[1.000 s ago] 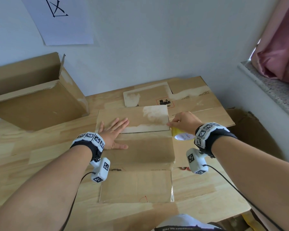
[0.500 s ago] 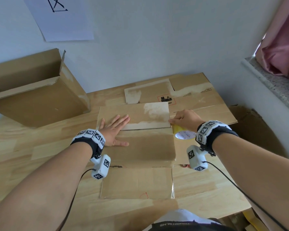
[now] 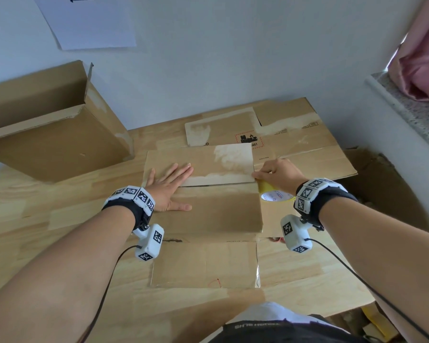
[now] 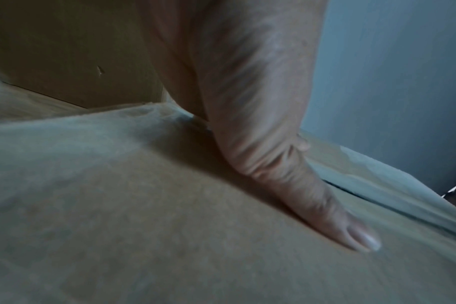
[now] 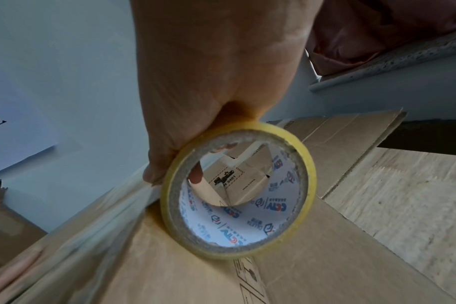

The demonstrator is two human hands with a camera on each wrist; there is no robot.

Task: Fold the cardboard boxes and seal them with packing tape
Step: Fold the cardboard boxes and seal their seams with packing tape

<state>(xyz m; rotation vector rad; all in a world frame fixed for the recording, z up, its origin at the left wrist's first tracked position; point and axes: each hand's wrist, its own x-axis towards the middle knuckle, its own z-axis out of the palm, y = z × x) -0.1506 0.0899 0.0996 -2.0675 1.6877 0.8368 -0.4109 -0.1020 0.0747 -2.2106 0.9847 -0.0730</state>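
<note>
A flattened cardboard box (image 3: 208, 214) lies on the wooden table (image 3: 60, 219), two flaps meeting at a seam across its middle. My left hand (image 3: 170, 185) lies flat on the left part of the seam, fingers straight, thumb (image 4: 351, 232) pressed on the near flap. My right hand (image 3: 275, 173) grips a yellow packing tape roll (image 3: 274, 193) at the seam's right end. In the right wrist view the tape roll (image 5: 237, 191) stands on edge on the cardboard (image 5: 169, 267) with my fingers curled over its top.
An opened cardboard box (image 3: 52, 134) lies on its side at the back left. More flattened cardboard (image 3: 307, 144) covers the back right corner by the wall. A window sill (image 3: 406, 110) and pink curtain (image 3: 421, 63) are at the right. A paper sheet (image 3: 89, 23) hangs on the wall.
Both hands keep their places on the seam. The view has tilted down slightly, so the table sits a little higher in the picture.
</note>
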